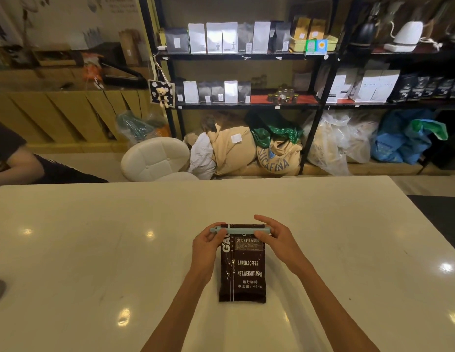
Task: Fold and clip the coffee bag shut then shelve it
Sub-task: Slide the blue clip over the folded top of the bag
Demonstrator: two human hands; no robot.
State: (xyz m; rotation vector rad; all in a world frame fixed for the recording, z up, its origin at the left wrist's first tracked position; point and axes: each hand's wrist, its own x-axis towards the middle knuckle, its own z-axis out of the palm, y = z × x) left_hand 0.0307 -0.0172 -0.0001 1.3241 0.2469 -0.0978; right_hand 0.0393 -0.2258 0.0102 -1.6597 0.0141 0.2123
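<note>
A dark brown coffee bag [244,273] with white lettering lies flat on the white table [94,250], its top end pointing away from me. A long light-blue clip [240,229] sits across the bag's folded top edge. My left hand [208,246] pinches the clip's left end between thumb and fingers. My right hand [274,237] presses on the clip's right end, thumb on the near side and fingers over the far side.
Behind the table stands a black metal shelf [246,56] with rows of white, black and yellow coffee bags. Sacks [277,151] lie on the floor under it. A white padded stool [155,158] is at the table's far edge. A seated person [15,158] is at the left.
</note>
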